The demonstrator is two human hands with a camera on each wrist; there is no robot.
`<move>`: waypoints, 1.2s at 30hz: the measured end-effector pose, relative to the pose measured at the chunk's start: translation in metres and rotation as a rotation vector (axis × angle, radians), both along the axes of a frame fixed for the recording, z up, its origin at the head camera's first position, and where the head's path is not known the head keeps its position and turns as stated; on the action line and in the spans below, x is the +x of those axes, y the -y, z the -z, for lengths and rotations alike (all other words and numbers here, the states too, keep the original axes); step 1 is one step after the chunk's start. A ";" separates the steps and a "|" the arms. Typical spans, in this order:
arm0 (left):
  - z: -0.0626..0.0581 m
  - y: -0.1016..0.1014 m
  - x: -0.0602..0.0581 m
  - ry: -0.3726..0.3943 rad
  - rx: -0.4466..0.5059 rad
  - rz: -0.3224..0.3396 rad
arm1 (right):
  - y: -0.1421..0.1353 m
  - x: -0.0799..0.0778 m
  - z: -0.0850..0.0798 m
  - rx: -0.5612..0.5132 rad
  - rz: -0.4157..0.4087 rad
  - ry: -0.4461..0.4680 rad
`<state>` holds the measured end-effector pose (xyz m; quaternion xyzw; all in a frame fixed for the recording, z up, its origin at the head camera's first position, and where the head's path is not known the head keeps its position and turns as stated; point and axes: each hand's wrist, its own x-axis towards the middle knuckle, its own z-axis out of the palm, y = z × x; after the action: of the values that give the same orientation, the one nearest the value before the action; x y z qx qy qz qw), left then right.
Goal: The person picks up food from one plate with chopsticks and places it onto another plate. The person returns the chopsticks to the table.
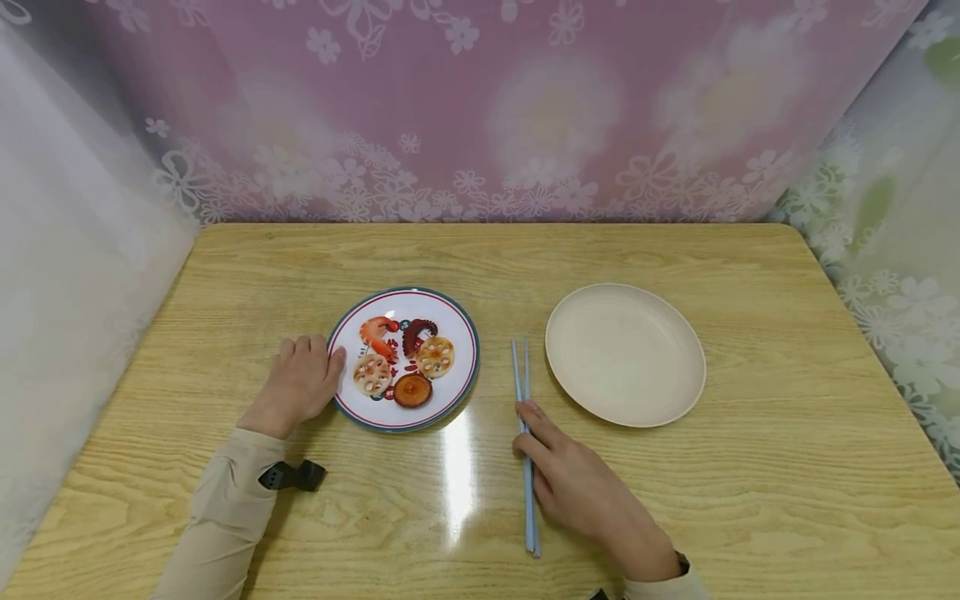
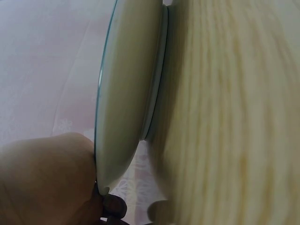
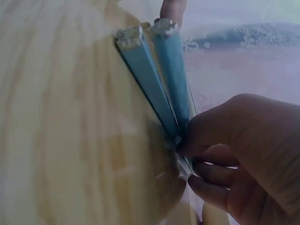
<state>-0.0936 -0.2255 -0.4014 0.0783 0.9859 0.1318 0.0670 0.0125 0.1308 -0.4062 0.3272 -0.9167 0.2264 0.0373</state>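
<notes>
At the left rim of a white plate with a blue and red edge, my left hand pinches the rim, thumb on top. The left wrist view shows the plate's pale underside, with fingertips below the rim. On the plate are a shrimp, a tentacle piece, two lotus root slices and a round brown slice. My right hand grips a pair of blue chopsticks, which lie close over the table, thin ends pointing away from me. Their thick ends face the right wrist camera.
A plain beige plate stands right of the chopsticks, beyond my right hand. Both plates are on a wood-grain table. A pink floral curtain hangs behind its far edge, and pale cloth hangs at the left side.
</notes>
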 end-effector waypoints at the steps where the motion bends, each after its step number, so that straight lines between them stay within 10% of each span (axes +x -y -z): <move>1: 0.000 0.000 0.000 -0.001 0.001 0.001 | -0.001 0.000 0.001 -0.005 0.005 -0.006; 36: -0.001 0.000 0.005 0.003 0.004 -0.026 | -0.009 0.009 0.000 0.014 -0.006 -0.025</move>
<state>-0.0886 -0.2256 -0.4004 0.0654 0.9865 0.1348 0.0667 0.0212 0.1398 -0.4065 0.3332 -0.9166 0.2160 0.0457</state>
